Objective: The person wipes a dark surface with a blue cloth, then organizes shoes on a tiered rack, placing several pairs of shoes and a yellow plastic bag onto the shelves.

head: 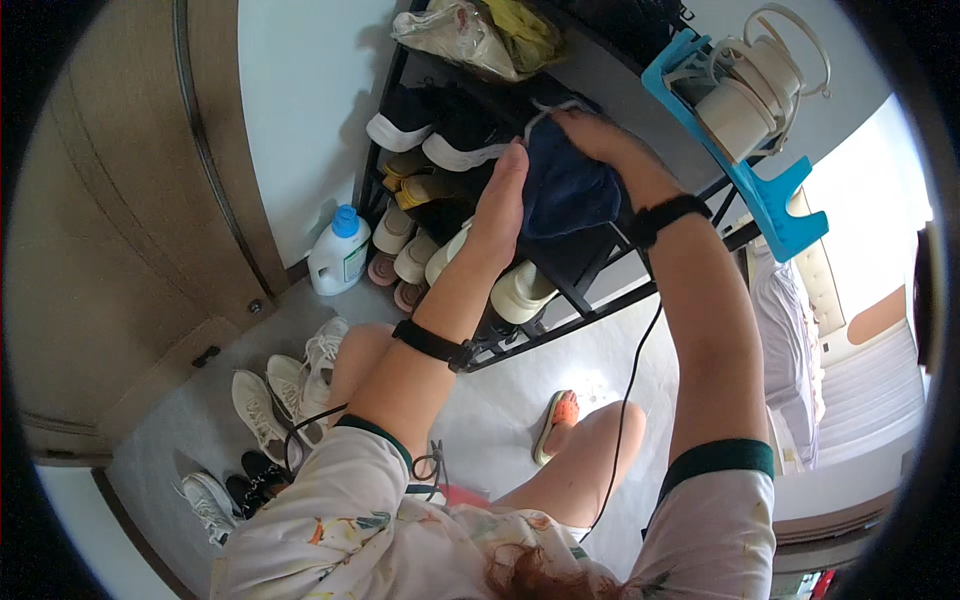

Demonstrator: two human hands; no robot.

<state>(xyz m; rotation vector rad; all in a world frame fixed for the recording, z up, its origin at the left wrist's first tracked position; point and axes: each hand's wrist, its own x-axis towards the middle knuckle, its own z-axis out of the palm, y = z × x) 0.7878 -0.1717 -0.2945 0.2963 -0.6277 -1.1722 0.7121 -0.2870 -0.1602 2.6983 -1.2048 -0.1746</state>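
Note:
A dark blue cloth item (568, 180) with a light grey edge or cord lies at an upper shelf of the black shoe rack (555, 337), between my hands. My right hand (589, 135) is at its upper right side, with the fingertips partly hidden by it. Near its left side, my left hand (504, 195) is held edge-on, thumb up; its fingers are hidden, so its hold cannot be told. Black shoes with white soles (461, 154) stand to the left on the rack. White clogs (523, 291) sit lower down.
A detergent bottle with a blue cap (337, 251) stands between wall and rack. Plastic bags (480, 37) lie on top. A blue plastic holder (784, 217) with white items is at the right. White sneakers (259, 405) are on the floor by the door (112, 225). Black cables hang from both arms.

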